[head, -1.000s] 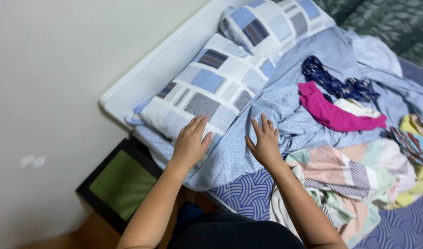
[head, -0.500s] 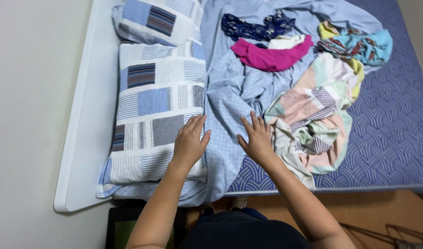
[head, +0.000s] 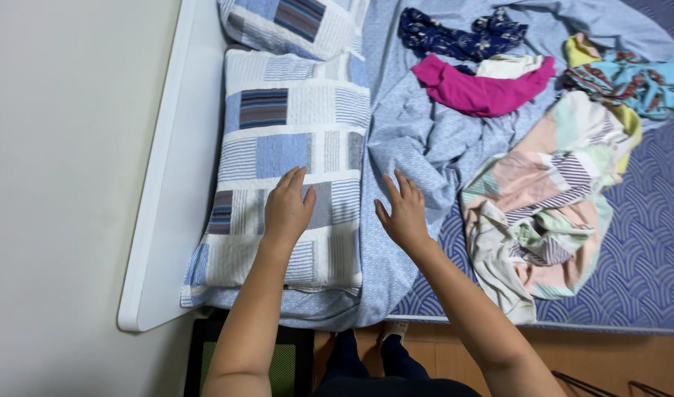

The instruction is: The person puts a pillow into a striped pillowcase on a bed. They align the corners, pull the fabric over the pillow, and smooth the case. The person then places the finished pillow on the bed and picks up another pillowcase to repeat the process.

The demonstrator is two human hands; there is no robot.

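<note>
My left hand (head: 288,208) lies flat, fingers spread, on a patchwork pillow (head: 287,140) of blue, white and grey striped squares. My right hand (head: 403,213) rests open on a light blue dotted sheet (head: 418,140) just right of that pillow. Neither hand holds anything. The sheet runs in wrinkles up the bed towards a heap of clothes.
A second patchwork pillow (head: 293,22) lies above the first by the white bed frame (head: 168,191). A navy floral garment (head: 458,37), a magenta garment (head: 480,92), a pastel striped cloth (head: 550,206) and a turquoise patterned cloth (head: 631,81) lie on the blue patterned mattress (head: 646,250). A dark box with a green top (head: 282,364) sits on the floor.
The view has swung round so the bed lies squarer below me. Both hands stay flat on the pillow and sheet, having slid slightly apart.
</note>
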